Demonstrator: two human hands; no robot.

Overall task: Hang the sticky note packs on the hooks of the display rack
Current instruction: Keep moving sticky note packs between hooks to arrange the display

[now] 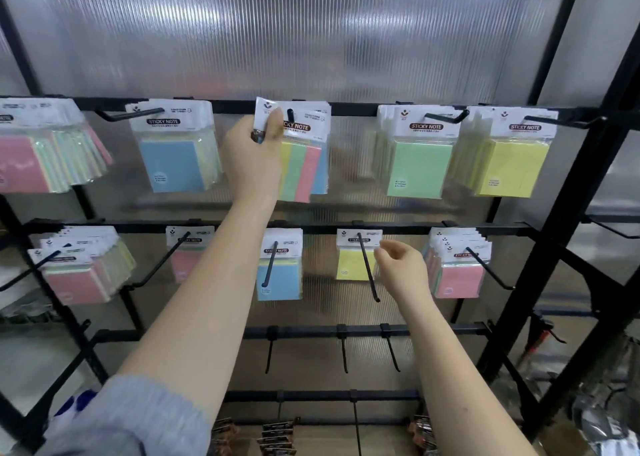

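Observation:
My left hand [254,156] is raised to the top row and grips the white header card of a sticky note pack [265,112], held just left of the middle hook [290,114]. Multicoloured packs [304,164] hang on that hook behind it. My right hand [403,270] hovers lower, fingers apart and holding nothing, beside a long hook [367,268] that carries a yellow pack [353,261] on the second row.
The black display rack [571,213] has rows of hooks; blue [176,161], green [419,164], yellow [512,168] and pink [20,168] packs hang on top. The second row holds more packs. Bare hooks [343,350] jut out lower down. Dark packaged items [277,438] sit at the bottom.

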